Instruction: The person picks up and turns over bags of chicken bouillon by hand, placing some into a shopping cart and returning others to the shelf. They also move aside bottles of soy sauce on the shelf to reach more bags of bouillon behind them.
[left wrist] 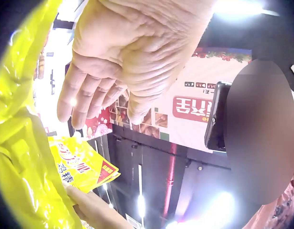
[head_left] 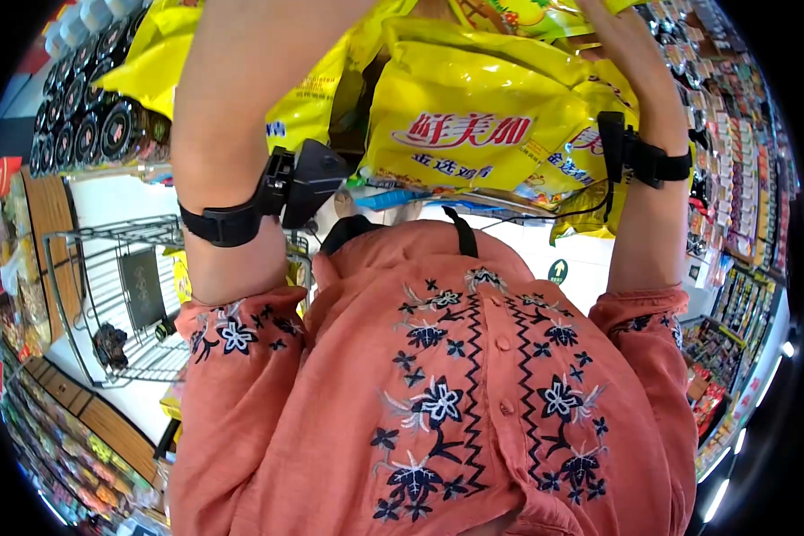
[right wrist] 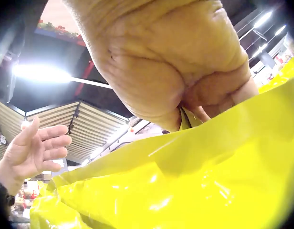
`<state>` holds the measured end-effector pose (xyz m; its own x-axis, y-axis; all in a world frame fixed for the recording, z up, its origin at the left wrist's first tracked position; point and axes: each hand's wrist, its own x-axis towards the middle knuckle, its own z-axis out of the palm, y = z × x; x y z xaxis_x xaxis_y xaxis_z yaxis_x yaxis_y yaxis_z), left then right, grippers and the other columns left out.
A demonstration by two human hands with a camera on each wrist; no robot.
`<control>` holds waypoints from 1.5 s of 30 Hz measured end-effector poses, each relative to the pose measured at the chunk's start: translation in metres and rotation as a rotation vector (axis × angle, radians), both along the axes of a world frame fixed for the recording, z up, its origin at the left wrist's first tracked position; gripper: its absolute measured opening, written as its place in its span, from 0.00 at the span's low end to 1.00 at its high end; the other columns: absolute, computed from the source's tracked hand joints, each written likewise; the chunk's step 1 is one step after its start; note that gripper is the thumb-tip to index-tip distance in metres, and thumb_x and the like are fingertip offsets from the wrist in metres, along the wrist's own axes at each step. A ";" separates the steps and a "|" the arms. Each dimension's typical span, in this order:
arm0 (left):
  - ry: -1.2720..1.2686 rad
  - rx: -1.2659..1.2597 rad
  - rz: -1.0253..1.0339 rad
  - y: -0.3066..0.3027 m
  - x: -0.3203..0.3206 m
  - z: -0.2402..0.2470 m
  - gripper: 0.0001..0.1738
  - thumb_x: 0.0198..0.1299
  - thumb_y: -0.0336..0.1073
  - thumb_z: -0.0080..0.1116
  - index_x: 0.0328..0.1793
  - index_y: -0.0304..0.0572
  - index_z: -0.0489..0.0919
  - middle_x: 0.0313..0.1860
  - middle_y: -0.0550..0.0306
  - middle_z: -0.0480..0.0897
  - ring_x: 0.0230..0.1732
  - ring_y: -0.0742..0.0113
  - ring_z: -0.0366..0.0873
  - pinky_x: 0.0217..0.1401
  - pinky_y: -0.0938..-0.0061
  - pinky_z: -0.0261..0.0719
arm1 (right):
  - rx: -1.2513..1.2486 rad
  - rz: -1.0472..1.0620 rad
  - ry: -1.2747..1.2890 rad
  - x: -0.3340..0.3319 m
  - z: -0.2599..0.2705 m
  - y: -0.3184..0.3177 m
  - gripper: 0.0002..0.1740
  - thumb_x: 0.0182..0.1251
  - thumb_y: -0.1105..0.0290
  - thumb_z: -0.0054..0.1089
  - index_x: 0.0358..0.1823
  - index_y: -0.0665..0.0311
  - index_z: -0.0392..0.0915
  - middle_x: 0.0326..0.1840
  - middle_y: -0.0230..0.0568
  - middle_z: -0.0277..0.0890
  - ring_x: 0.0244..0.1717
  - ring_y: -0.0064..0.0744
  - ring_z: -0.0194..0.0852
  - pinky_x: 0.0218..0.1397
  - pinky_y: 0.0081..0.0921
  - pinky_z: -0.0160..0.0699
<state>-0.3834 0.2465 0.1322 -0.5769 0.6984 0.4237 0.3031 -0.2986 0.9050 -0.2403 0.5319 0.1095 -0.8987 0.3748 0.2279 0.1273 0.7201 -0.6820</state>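
Large yellow bags [head_left: 460, 134] with red and blue lettering stand side by side ahead of the chest in the head view. The left hand [left wrist: 130, 57] is raised with its palm showing and fingers extended, holding nothing, near a yellow bag [left wrist: 18, 143]. In the head view it is out of frame above the left forearm. The right hand [right wrist: 171, 62] has its fingers bent over and grips a yellow packet, seen in the left wrist view as a smaller packet [left wrist: 80, 164] with red and blue print. A big yellow bag [right wrist: 185, 176] hides part of the right fingertips.
A wire shopping cart [head_left: 121, 299] stands at the left on the pale floor. Dark-capped bottles [head_left: 85, 134] are stacked at the upper left. Packed store shelves [head_left: 741, 170] run along the right, and more goods [head_left: 89, 456] line the lower left.
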 end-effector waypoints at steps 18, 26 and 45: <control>-0.115 -0.012 -0.008 -0.024 0.013 -0.015 0.30 0.73 0.44 0.60 0.72 0.30 0.70 0.56 0.48 0.83 0.53 0.65 0.83 0.54 0.76 0.80 | 0.198 -0.166 0.116 -0.002 -0.012 0.018 0.27 0.78 0.61 0.49 0.70 0.73 0.67 0.63 0.52 0.78 0.61 0.46 0.75 0.65 0.35 0.73; 0.000 -0.105 -0.005 0.000 0.007 -0.032 0.23 0.71 0.34 0.58 0.69 0.33 0.73 0.57 0.47 0.84 0.57 0.63 0.83 0.60 0.72 0.78 | -0.075 -0.465 0.179 -0.016 0.026 0.016 0.27 0.76 0.54 0.55 0.61 0.72 0.74 0.45 0.48 0.85 0.38 0.42 0.88 0.43 0.37 0.85; 0.250 -0.327 -0.048 0.028 -0.008 -0.021 0.19 0.63 0.27 0.65 0.60 0.36 0.78 0.46 0.45 0.86 0.41 0.51 0.85 0.45 0.66 0.82 | -0.039 -0.232 0.253 -0.178 0.249 0.199 0.22 0.74 0.61 0.48 0.59 0.72 0.75 0.54 0.57 0.81 0.51 0.48 0.87 0.50 0.40 0.90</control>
